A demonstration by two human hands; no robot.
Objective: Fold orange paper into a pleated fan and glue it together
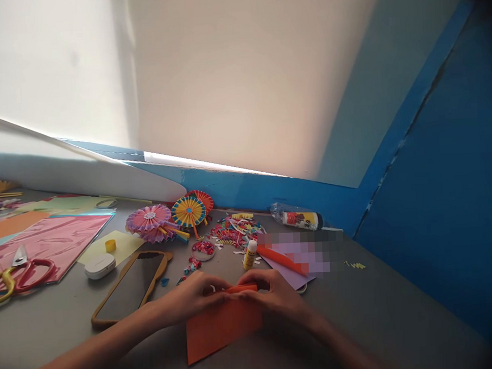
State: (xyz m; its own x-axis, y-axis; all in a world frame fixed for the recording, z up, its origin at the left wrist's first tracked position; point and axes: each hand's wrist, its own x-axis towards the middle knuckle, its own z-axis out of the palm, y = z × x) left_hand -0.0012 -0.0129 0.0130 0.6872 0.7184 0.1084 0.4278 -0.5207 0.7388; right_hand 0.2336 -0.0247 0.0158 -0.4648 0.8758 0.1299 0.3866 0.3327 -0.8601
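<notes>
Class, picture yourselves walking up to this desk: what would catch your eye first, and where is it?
Bright paper rosettes, pink and yellow-blue, stand at the back of the desk against the blue wall. In front, the left hand and right hand pinch the top of an orange paper sheet. Red-handled scissors lie far left.

No text or label is readable.

left hand (188, 301), right hand (273, 297), both curled, close together

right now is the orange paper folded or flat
Folded: the orange paper has its top edge turned over in a strip, pinched between the left hand and right hand.
</notes>
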